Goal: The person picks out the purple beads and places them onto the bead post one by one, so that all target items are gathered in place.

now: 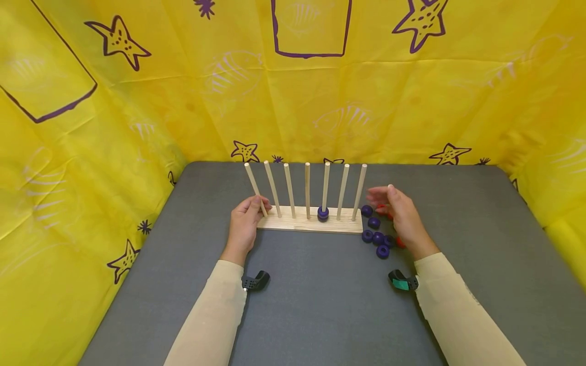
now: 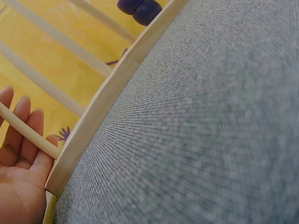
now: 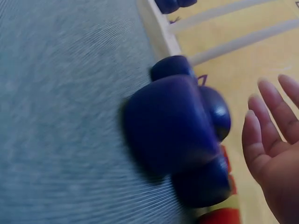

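Observation:
A pale wooden peg board (image 1: 293, 223) with several upright dowels lies on the table. Two stacked purple beads (image 1: 323, 214) sit low on one dowel right of the middle. At the board's left end my left hand (image 1: 244, 223) holds the outermost dowel (image 2: 30, 133), thumb in front and fingers behind it. Off the right end hovers my right hand (image 1: 405, 218), with nothing in it and its fingers loosely extended. Beneath and beside it lie several loose purple beads (image 1: 378, 238) and some red beads (image 1: 401, 243), partly hidden by that hand.
A dark grey cloth (image 1: 316, 305) covers the table. Yellow fabric (image 1: 293, 112) printed with starfish and fish hangs behind and on both sides. Each wrist wears a dark strap with a camera piece, the left one (image 1: 256, 281) and the right one (image 1: 403, 280).

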`<state>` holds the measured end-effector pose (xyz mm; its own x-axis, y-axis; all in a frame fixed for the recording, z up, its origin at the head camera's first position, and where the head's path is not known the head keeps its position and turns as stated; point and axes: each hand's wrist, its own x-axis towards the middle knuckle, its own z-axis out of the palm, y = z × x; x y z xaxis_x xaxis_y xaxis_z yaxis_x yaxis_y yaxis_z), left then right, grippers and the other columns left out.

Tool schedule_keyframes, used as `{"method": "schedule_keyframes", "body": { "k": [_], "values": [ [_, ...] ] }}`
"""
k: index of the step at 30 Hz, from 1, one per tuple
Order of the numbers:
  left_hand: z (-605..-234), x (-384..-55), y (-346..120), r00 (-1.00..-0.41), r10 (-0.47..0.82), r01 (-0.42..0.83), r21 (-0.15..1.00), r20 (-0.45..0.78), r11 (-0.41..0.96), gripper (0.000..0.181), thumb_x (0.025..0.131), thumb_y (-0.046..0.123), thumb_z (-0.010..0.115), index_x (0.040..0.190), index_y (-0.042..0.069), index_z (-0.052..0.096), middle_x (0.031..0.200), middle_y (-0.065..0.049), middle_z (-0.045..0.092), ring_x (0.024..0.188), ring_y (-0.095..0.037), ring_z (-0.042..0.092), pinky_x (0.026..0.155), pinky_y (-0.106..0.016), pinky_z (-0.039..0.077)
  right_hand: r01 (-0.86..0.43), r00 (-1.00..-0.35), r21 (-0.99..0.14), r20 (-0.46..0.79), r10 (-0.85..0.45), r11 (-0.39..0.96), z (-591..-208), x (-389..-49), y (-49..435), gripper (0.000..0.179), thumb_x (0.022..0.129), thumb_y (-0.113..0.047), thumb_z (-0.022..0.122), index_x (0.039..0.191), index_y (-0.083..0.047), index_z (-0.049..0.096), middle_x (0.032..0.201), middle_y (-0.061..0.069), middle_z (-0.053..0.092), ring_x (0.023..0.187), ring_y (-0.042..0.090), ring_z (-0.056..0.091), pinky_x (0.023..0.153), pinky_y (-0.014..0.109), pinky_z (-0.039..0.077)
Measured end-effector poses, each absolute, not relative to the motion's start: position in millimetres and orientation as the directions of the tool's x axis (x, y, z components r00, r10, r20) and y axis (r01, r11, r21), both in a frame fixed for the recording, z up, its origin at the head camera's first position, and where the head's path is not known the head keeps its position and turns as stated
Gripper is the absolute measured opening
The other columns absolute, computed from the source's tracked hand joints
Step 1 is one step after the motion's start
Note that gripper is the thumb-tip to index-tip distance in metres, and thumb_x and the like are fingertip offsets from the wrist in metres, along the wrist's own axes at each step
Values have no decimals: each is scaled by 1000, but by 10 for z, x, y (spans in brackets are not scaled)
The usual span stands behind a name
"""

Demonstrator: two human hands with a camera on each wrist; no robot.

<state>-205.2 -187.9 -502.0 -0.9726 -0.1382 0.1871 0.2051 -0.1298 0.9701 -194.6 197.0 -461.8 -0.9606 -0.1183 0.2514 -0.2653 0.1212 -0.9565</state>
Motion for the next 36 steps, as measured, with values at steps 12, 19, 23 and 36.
{"method": "schedule_keyframes", "body": {
  "k": [12,19,23,36],
  "values": [
    [-5023,-2071,-1892,-972,-139,209,966,189,-152,43,115,23,60,112,-19,67,101,-12,71,101,-28,69,98,-37,57,-195,-981,-941,188,-53,278,-4839,-1986,1975,40,113,-26,65,137,6,67,127,24,69,108,31,62,89,24,50],
    [-5029,-2077,-1896,-972,-144,210,961,185,-178,42,115,23,62,112,-19,67,102,-14,72,101,-28,70,97,-38,58,-216,-976,-869,198,-86,446,-4922,-2011,1950,37,106,-16,75,135,6,67,124,22,68,108,32,63,87,21,48],
    [-5037,-2077,-1898,-972,-143,211,961,186,-181,40,115,22,61,112,-18,68,102,-13,71,101,-28,70,97,-38,58,-226,-974,-821,198,-108,524,-4943,-2004,1920,35,103,-11,78,133,5,69,122,20,66,104,33,62,88,29,50],
    [-5037,-2074,-1891,-973,-131,209,967,190,-148,42,115,22,60,114,-19,67,103,-14,70,103,-30,69,100,-39,57,-304,-953,-683,227,-202,664,-4991,-1991,1897,31,98,0,79,129,3,71,122,21,66,109,39,58,98,58,48]
  ]
}}
